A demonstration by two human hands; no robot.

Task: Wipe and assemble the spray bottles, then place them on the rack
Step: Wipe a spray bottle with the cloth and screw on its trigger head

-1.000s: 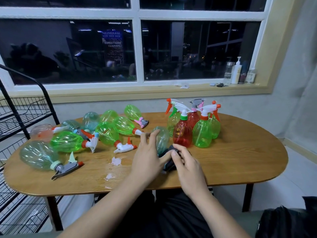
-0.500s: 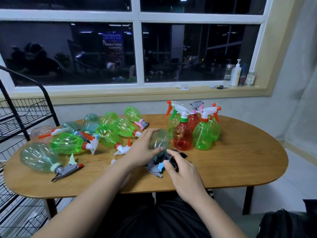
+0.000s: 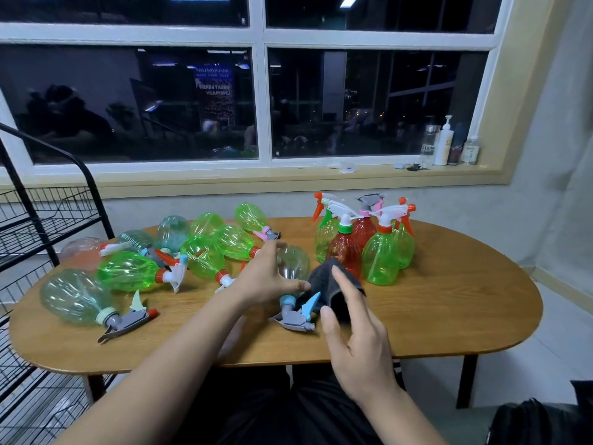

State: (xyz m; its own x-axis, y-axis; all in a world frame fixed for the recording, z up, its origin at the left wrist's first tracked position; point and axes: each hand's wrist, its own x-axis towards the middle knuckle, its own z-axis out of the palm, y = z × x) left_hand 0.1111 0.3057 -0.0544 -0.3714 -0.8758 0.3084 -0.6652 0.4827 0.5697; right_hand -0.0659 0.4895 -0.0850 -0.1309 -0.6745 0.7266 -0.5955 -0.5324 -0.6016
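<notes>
A black wire rack point(image 3: 48, 220) stands at the far left, beside the wooden surface point(image 3: 449, 316). Lying bottles point(image 3: 128, 271) cluster on the surface's left half, pointing various ways. Near the middle, the left hand point(image 3: 266, 279) curls round a clear bottle point(image 3: 293, 263). The bottle lies with its long axis running far to near, base far and grey sprayer head near. Just right of it, the right hand point(image 3: 356, 345) pinches a dark cloth point(image 3: 333, 290) beside the bottle's neck. Upright bottles point(image 3: 380, 255) stand farther right.
</notes>
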